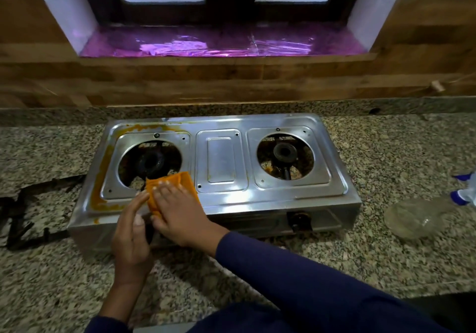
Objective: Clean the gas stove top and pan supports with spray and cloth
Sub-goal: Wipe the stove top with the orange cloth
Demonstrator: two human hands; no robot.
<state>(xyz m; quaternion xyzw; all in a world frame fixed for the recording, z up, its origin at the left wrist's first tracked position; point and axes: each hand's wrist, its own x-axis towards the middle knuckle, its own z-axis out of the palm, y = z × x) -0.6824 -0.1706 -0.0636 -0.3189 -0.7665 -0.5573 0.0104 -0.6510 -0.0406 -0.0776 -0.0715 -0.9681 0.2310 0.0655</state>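
Note:
A steel two-burner gas stove [219,160] sits on the granite counter with its pan supports off. Orange-yellow stains [103,175] run along its left and back-left edges. My right hand [180,209] lies flat on a folded orange cloth [180,180], pressing it onto the stove top at the front of the left burner opening. My left hand [131,232] is at the stove's front edge, fingers apart, its fingertips touching the cloth's left corner. A black pan support [23,219] lies on the counter to the left. The spray bottle [422,216] lies on its side at the right.
The granite counter [386,268] stretches around the stove. A black knob [300,220] sits on the stove's front right. Behind the stove a wood-patterned wall [231,83] rises to a window sill covered in purple film [219,44].

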